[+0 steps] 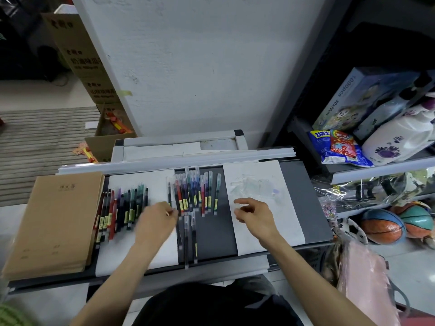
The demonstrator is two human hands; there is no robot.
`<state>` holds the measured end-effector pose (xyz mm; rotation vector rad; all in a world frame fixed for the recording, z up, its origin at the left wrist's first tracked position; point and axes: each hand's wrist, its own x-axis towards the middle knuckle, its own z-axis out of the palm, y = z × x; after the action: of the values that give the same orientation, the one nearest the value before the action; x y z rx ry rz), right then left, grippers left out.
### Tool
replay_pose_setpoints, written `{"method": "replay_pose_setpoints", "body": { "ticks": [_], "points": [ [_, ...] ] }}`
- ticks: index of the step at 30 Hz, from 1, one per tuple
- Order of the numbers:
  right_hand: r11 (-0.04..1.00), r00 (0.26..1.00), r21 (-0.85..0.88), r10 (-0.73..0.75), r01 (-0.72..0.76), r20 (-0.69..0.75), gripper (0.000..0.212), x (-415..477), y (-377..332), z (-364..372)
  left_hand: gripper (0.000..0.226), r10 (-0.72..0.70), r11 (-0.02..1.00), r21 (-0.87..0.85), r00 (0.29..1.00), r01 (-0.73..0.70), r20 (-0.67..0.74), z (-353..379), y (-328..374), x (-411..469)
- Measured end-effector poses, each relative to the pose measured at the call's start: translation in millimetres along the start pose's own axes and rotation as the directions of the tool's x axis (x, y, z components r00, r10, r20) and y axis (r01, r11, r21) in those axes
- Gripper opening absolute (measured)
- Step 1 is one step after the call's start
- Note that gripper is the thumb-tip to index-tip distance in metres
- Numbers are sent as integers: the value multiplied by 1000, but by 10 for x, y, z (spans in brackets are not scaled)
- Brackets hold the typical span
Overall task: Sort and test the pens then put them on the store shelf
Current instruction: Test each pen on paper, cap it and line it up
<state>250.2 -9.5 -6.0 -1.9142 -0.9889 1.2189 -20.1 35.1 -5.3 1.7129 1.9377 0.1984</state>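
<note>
Pens (195,194): slim straight barrels with clear caps and yellow labels. All lie flat on the shelf (211,231), in three lots.
Left bunch (122,208): we see red, purple, green and black barrels fanned close together on the left sheet (150,184).
Middle row (202,196): side by side on the bare dark board, caps towards the rail (188,158).
Low trio (188,238): dark pens just below the row, their ends at the front edge.
Left hand (157,220): between bunch and row, fingertips by the row's leftmost pens. It is blurred, so we cannot tell whether it grips anything.
Right hand (254,215): over the right sheet (282,208), fingers loosely bent, thumb and forefinger apart. We see nothing in it.
Hands: well apart, the row between them.
Caps (254,187): a faint pile of clear plastic bits on the right sheet, above the right hand.
Notebooks (54,220): a brown kraft stack, matte and square-cornered, at the shelf's left end, beside the bunch.
Open room: bare board right of the row, and the right sheet's lower half.
</note>
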Motion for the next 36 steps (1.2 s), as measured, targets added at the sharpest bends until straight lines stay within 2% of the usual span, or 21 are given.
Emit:
{"method": "replay_pose_setpoints", "body": {
  "ticks": [2,4,8,16,23,25,28,30,32,36],
  "points": [
    [975,999,221,15,-24,42,18,-104,-57,62,15,-44,999,11,991,45,-124,-143,-161,132],
    [943,997,332,7,-30,71,16,-197,-129,118,14,-49,994,82,981,65,-190,-236,-311,282],
    [877,990,472,34,-94,134,13,-347,-285,193,17,-93,971,209,990,114,-110,-249,-480,488],
    [721,964,651,95,-239,249,21,-520,-471,236,15,-109,968,219,990,126,-85,-260,-445,486],
    [715,958,646,123,-267,259,21,-560,-487,257,17,-132,961,231,987,151,-95,-394,-374,345],
    [697,960,666,125,-265,251,22,-556,-507,250,23,-97,979,170,991,112,-96,-431,-291,230],
    [632,960,727,118,-269,252,25,-554,-567,257,18,1,994,-106,1000,0,16,-439,-52,-46],
    [558,958,781,111,-281,265,27,-553,-617,269,19,98,936,-349,988,-51,119,-405,122,-276],
    [496,958,821,107,-283,266,28,-548,-673,282,26,171,856,-514,969,-58,175,-368,263,-498],
    [462,959,841,108,-280,260,28,-555,-761,295,35,259,797,-593,952,-114,165,-363,480,-778]
  ]
}}
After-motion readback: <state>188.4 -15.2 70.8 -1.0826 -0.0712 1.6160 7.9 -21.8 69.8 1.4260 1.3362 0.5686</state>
